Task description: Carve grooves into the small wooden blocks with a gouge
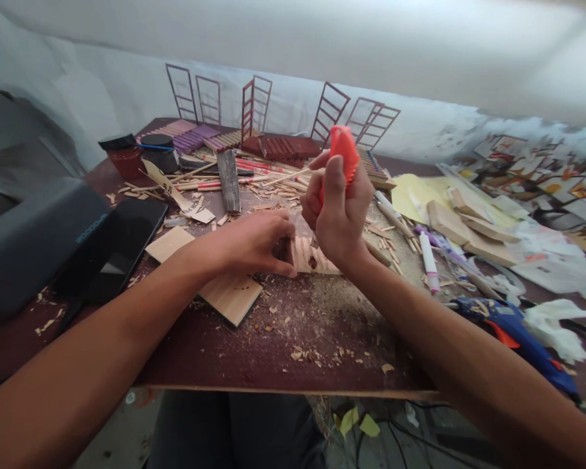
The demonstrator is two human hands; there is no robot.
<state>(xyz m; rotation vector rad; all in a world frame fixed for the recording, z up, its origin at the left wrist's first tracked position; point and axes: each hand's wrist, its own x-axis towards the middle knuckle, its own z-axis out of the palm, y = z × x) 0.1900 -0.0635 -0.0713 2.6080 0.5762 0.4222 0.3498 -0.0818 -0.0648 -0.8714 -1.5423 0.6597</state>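
My right hand (pixel 339 202) is closed around an orange utility knife (pixel 344 153) with a ridged edge, held upright; its lower end is hidden by my fist. Below it, a pale ridged wooden piece (pixel 312 254) with a dark knot lies flat on the table. My left hand (pixel 264 244) grips the left end of this piece between thumb and fingers; the fingertips are partly hidden. Under my left forearm rests a thin wooden board (pixel 232 299), sticking out on both sides of the arm.
Shavings litter the dark red table (pixel 200 358). Small ladder-like frames (pixel 329 111) stand at the back among sticks. A phone (pixel 122 238) and two jars (pixel 122 156) are left. A blue glue gun (pixel 512 332), a white marker (pixel 428 260) and wood blocks (pixel 452 225) lie right.
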